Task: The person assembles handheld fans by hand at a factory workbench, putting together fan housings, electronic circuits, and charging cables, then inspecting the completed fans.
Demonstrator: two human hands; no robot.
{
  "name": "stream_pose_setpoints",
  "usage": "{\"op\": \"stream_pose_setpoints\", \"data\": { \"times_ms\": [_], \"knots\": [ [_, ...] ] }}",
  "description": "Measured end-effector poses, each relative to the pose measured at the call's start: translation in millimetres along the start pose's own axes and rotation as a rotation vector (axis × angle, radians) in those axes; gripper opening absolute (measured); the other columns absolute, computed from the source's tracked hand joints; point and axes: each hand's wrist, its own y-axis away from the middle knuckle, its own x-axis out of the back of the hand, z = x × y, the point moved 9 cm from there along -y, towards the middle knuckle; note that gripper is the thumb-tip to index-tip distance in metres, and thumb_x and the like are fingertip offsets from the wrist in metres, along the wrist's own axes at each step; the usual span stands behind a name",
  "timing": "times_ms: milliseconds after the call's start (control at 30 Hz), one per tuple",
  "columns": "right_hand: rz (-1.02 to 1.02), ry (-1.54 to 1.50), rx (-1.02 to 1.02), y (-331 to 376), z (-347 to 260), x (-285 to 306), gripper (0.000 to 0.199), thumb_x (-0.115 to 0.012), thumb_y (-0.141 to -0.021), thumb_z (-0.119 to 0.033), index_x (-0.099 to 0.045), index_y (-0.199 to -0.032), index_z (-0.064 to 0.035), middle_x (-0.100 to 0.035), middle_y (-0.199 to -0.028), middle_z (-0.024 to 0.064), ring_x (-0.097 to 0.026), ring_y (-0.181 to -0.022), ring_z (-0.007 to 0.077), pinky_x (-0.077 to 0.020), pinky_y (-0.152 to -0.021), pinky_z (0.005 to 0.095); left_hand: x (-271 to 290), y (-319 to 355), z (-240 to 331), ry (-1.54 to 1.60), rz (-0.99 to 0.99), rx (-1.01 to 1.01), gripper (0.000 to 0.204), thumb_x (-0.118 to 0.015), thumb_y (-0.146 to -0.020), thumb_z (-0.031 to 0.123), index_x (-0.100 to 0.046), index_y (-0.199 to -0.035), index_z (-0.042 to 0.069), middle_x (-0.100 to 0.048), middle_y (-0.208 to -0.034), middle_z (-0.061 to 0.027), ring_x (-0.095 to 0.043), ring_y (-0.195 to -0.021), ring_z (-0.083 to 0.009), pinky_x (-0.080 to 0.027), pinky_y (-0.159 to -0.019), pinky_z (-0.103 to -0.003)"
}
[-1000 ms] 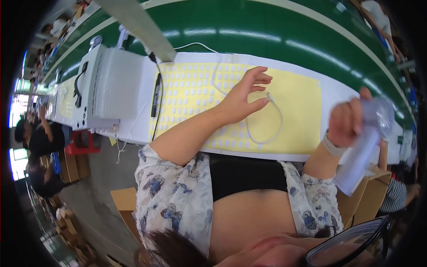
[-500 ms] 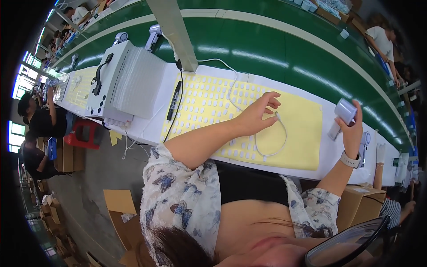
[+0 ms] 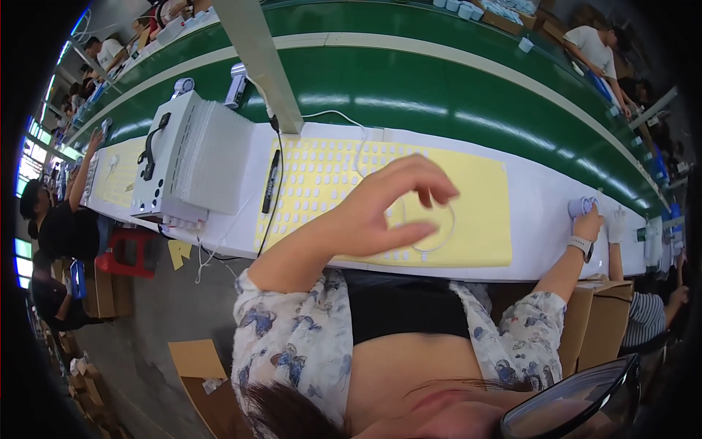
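Observation:
My left hand (image 3: 398,208) hovers over a yellow sheet (image 3: 482,219), its fingers curved and apart with nothing between them. Beneath it a thin white cable (image 3: 452,233) lies in a loop, partly hidden by the hand. Rows of small white oval pieces (image 3: 314,164) cover the left part of the sheet. Out at the right end of the table, my right hand (image 3: 587,222), with a watch on its wrist, has its fingers closed around a lilac-and-white handheld fan (image 3: 578,208). A second round lilac head shows right beside it; the handles are hidden.
A white box-shaped device (image 3: 164,164) with a black handle stands at left, against a stack of clear sheets (image 3: 219,150). A black marker (image 3: 271,183) lies by the yellow sheet. A post (image 3: 263,58) rises behind. A co-worker's white-gloved hand (image 3: 618,225) is close to my right hand.
My right hand has carried the fan from upright above the table out to the right end and lower. My left hand has come up closer to the camera, still empty. The whole view has shifted slightly.

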Motion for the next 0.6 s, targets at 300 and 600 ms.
{"op": "stream_pose_setpoints", "data": {
  "times_ms": [300, 600],
  "knots": [
    [-0.127, -0.579, 0.905, 174.4, -239.5, 99.7, 0.041, -0.07, -0.081, -0.019, -0.058, -0.118, -0.0062, -0.062, -0.1, 0.0141, -0.06, -0.086, 0.0288, -0.0497, -0.075, 0.0365, -25.4, 10.0, 132.5, 0.739, -0.479, -0.39, 0.024, -0.068, -0.084, 0.007, -0.06, -0.104, -0.001, -0.062, -0.087, -0.0159, -0.06, -0.068, -0.0248, -0.049, -0.06, -0.035],
    [-0.348, -0.547, 1.086, 277.6, -312.1, 91.6, 0.03, -0.067, -0.082, -0.024, -0.059, -0.102, -0.0032, -0.062, -0.086, 0.0119, -0.06, -0.08, 0.029, -0.0491, -0.073, 0.0381, -27.5, 1.3, 139.8, 0.702, -0.402, -0.477, 0.019, -0.067, -0.084, 0.007, -0.06, -0.101, 0.0, -0.062, -0.085, -0.0157, -0.061, -0.068, -0.0252, -0.049, -0.061, -0.034]
  ]
}}
